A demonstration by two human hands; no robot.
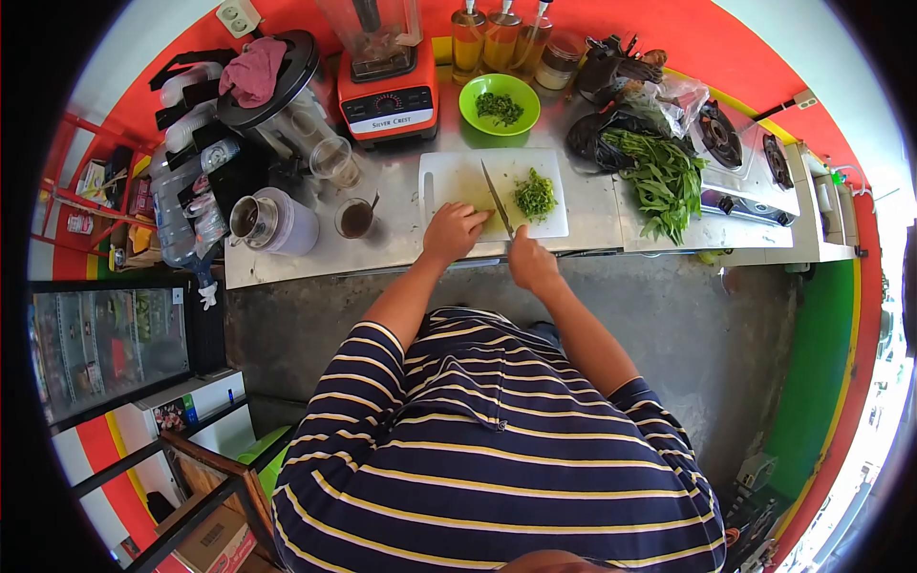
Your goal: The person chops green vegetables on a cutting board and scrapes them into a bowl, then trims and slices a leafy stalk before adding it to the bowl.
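Note:
A white cutting board (444,170) lies on the metal counter in front of me. My right hand (531,260) is closed round the handle of a kitchen knife (495,196), whose blade slants up and left across the board. Left of the blade, my left hand (457,231) rests on the board with bent fingers pressed together; what is under the fingertips is too small to make out. A pile of chopped green leaves (535,195) sits right of the knife. Behind the board stands a green bowl (470,107) holding more chopped greens (500,109).
Leafy green stems (664,186) hang over the counter's front edge at right, near a stove (740,158). A red blender (387,100), a glass of dark liquid (356,219) and a metal-topped jug (277,222) stand at left. Oil bottles (500,43) line the back.

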